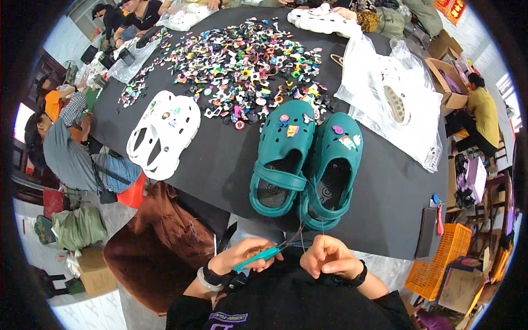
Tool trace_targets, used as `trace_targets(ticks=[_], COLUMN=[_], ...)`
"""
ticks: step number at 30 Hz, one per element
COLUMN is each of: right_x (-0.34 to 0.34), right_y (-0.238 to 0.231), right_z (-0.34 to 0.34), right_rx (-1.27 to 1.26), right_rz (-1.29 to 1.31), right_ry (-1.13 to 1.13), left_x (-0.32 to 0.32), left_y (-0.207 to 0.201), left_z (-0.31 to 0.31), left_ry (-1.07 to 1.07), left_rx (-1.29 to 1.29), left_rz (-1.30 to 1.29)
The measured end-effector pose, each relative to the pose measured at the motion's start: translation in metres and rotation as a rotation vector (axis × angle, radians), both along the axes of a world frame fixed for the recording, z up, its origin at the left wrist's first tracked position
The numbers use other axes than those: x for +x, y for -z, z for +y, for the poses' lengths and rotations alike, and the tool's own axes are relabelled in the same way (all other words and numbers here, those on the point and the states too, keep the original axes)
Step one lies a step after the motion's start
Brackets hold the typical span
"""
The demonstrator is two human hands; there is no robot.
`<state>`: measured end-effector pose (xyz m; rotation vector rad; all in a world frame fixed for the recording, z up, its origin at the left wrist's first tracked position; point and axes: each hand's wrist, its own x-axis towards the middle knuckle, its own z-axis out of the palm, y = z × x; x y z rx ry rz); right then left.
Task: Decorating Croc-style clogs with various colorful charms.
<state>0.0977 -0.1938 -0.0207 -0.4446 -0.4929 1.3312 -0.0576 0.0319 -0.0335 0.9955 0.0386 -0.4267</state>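
My left hand [250, 254] is closed around teal-handled scissors [265, 255], their thin blades pointing up toward the table edge. My right hand [333, 257] is closed in a pinch beside it. A fine pale thread seems to run from its fingers up toward the heel of a green clog [334, 159]; the fingertips hide its end. This clog leans against a second green clog [286, 148] on the black table [220, 165]. Both carry small colourful charms on their toes, and the heel straps lie across their backs.
A pair of white clogs [166, 133] with charms lies to the left. Beyond is a wide heap of loose charms [242, 66]. Clear plastic bags [388, 99] with a white clog lie at right. An orange crate [440, 258] stands by the right edge. Other people sit around.
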Motion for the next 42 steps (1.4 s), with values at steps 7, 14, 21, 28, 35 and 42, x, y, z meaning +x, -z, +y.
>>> trace_targets(ticks=[7,14,21,28,35,42], right_x=[0.003,0.001,-0.001,-0.004,0.005,0.014], right_y=[0.003,0.006,0.008,0.003,-0.017,-0.066], right_z=[-0.001,0.001,0.0,-0.001,-0.019,-0.043], right_rx=[-0.024,-0.01,-0.032,-0.348,-0.666,-0.928], right_rz=[-0.002,-0.008,-0.032,-0.465,-1.025,-1.279], right_ry=[-0.057,-0.043,-0.156,0.137,0.115,0.52], left_x=[0.012,0.005,-0.01,-0.104,-0.241,-0.304], left_y=[-0.003,-0.001,0.005,0.04,0.176,0.289], left_z=[0.003,0.0,-0.001,0.023,0.061,0.109], left_ry=[0.018,-0.033,-0.083,-0.633,-1.371,-1.427], left_rx=[0.047,0.085,0.154,0.261,0.528,0.91], left_rz=[0.088,0.18,0.147,0.161,0.784,1.143])
